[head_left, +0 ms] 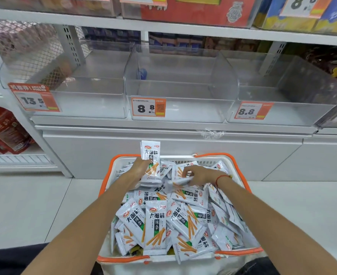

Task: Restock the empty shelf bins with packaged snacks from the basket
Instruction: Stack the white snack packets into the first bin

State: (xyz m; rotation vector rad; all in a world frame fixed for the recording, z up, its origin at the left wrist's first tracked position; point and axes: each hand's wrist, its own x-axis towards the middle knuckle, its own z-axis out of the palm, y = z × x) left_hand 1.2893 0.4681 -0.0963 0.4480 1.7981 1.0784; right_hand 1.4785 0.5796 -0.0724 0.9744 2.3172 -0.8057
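I am looking at a job that is barely begun, by my reckoning. The three clear shelf bins, left bin (64, 92), middle bin (179, 90) and right bin (282, 96), are all standing bare of snacks, apart from a small blue thing I cannot identify at the far left of the middle one. The basket (241, 169) is sitting near me, below the bins, and is heaped with white snack packets (155, 227). So everything is left to move.

My left hand (142, 165) is curling its fingers round a small stack of packets (150, 155) at the far side of the basket, holding them upright with their tops above the rim. My right hand (199, 175) is reaching into the heap just beside it, fingers bent down and pinching at a packet (180, 181); I cannot tell how firmly it has hold.
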